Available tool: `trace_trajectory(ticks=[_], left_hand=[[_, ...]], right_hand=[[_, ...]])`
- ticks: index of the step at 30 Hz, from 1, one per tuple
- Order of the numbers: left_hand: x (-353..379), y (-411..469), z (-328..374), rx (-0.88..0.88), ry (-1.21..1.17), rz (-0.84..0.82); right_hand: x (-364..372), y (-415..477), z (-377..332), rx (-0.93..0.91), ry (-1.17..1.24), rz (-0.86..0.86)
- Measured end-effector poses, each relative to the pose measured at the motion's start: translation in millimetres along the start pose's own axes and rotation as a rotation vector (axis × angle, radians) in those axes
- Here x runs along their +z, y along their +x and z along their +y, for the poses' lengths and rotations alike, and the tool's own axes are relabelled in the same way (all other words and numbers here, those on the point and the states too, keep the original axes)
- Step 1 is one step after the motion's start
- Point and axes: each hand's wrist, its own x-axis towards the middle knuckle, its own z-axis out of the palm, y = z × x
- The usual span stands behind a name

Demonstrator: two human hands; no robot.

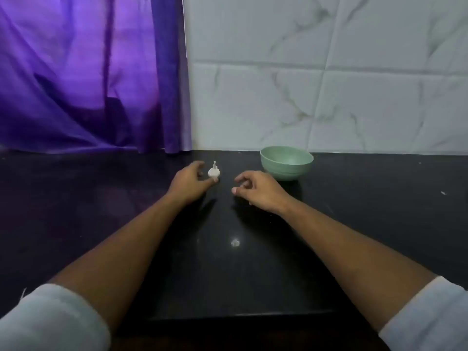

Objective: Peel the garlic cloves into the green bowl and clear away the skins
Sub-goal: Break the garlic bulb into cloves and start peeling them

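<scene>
Whole white garlic bulb [214, 172], stem up, left of the green bowl [286, 162]. Your left hand [188, 183] has its thumb at the bulb's base, grip unclear. Your right hand [258, 190], nearer the bowl, is loosely curled and empty.

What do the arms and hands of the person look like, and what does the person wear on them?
The left hand and right hand are bare: no gloves, rings or watch show. Both forearms are uncovered. The left sleeve and right sleeve are pale grey-white, of soft-looking cloth, bunched up near the elbows. No markings show on them.
</scene>
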Motion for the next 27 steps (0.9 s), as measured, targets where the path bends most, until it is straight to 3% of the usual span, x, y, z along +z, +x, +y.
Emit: trace_trajectory(ticks=[8,16,27], left_hand=[[19.9,49.3,-7.2,0.100,0.164,0.033],[25.2,36.2,0.5,0.084,-0.167,0.056],[28.1,17.6,16.0,0.009,-0.462,-0.034]], right_hand=[[15.3,50.7,13.0,-0.034,-0.022,0.111],[16.8,45.4,25.4,-0.135,-0.106,0.120],[18.9,42.3,26.0,-0.123,-0.073,0.143]])
